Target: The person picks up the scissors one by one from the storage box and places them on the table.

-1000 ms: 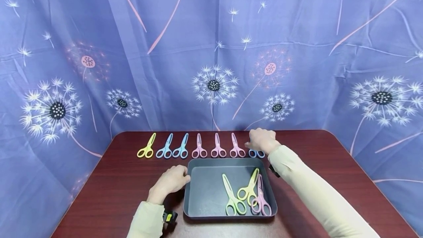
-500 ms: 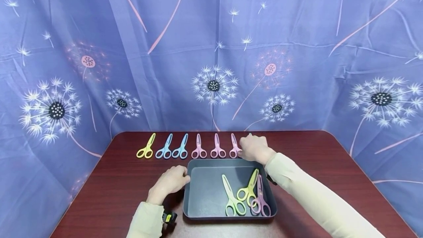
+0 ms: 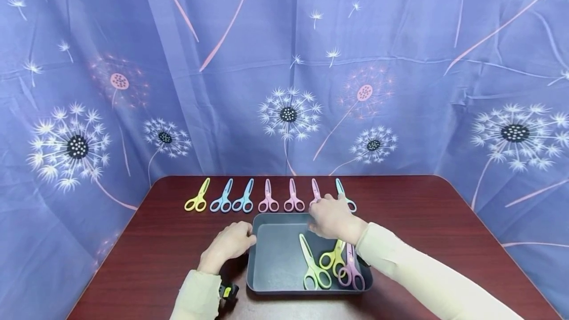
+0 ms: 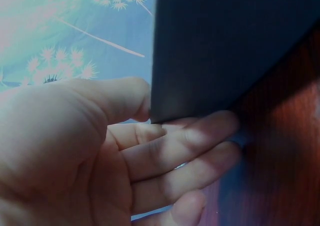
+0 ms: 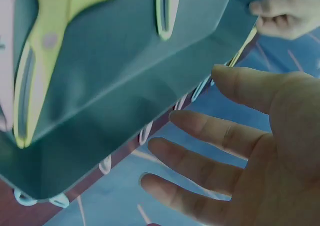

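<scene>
At the left side of a dark grey tray [image 3: 275, 260], my left hand [image 3: 229, 244] grips the wall. In the left wrist view the thumb lies at the tray's rim and the fingers [image 4: 185, 141] are against its outer side. My right hand [image 3: 334, 219] is over the tray's far right part, and the right wrist view shows its fingers [image 5: 195, 126] loosely spread with nothing held. Just beyond it lie a pink pair of scissors [image 3: 315, 189] and a blue pair of scissors [image 3: 340, 187], their handles partly covered by the hand.
Inside the tray are green scissors [image 3: 311, 260], yellow scissors [image 3: 334, 257] and purple scissors [image 3: 349, 265]. A row along the table's far edge holds yellow scissors [image 3: 201, 194], two blue pairs and more pink scissors [image 3: 292, 194]. Behind hangs a blue dandelion-print curtain [image 3: 231, 112].
My right hand has moved left and nearer from the rightmost blue scissors to above the tray, uncovering most of that pair, which stays in the row. The left hand has stayed put.
</scene>
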A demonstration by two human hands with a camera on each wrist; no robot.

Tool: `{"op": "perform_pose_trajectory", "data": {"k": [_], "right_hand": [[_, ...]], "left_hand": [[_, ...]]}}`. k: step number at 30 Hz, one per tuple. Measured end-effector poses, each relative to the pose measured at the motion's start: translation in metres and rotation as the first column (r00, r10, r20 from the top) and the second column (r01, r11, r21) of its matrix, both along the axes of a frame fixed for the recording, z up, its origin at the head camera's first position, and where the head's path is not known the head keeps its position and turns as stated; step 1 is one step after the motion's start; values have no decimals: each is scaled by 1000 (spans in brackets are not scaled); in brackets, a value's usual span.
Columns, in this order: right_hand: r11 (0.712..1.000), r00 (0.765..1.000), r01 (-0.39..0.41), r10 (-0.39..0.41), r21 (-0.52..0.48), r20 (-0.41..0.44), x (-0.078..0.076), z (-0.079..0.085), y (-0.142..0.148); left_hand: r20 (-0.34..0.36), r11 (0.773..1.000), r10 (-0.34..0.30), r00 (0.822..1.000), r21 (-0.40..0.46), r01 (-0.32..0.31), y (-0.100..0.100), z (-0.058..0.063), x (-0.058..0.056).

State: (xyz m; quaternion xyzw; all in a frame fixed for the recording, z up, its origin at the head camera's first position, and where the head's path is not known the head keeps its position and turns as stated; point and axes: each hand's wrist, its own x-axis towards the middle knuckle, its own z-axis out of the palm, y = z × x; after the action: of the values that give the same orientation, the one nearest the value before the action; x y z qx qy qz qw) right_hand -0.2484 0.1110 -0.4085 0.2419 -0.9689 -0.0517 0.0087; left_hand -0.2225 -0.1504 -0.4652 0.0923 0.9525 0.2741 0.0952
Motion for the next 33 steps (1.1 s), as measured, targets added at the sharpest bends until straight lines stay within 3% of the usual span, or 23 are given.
{"op": "perform_pose_trajectory", "data": {"k": [16,24,33], "right_hand": [[983,984,-171,174,72,-42,54,-21,-6],[980,984,-174,177,96,-22,67,-27,1],[983,983,-183,182,19,15,71,-35,13]], "left_hand": [[-1,1000,1,1000,-4,-1,1,0,-1],[1,1000,1,1000,-15,-1,1,0,-3],[-17,1000,-5,1000,11,6,2,1,1]]}}
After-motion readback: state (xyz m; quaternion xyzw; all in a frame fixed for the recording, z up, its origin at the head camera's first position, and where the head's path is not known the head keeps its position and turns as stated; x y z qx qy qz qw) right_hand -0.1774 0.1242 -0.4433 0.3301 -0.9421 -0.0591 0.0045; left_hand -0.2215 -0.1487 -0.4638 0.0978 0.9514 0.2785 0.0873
